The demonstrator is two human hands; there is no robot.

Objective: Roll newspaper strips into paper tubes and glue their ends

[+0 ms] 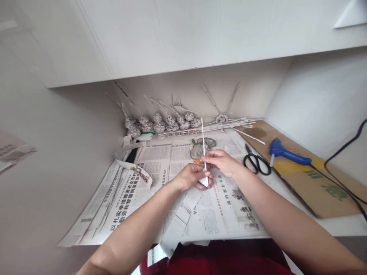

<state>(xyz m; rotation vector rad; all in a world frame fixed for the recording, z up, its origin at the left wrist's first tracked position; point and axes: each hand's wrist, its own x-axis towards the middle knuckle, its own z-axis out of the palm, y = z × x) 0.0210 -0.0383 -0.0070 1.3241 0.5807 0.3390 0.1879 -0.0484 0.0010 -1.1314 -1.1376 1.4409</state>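
Observation:
Upright between my hands stands a thin rolled paper stick [203,134], its lower end running into a flattened strip of newspaper [187,206]. My left hand [189,176] is closed around the bottom of the stick, where the white paper shows between the fingers. Higher up, my right hand [222,161] pinches the stick between thumb and fingertips. The strip trails down toward the table's front edge. Just behind my hands lies a small greyish bundle [197,149] with an orange piece [196,160] beside it; its kind is unclear.
Newspaper sheets [155,168] cover the table. Several woven paper gourd shapes [172,124] line the back wall, beside a pile of paper sticks [218,125]. To the right are black scissors [257,162] and a blue glue gun [289,153] with its cord on cardboard [323,183]. A cabinet overhangs the back.

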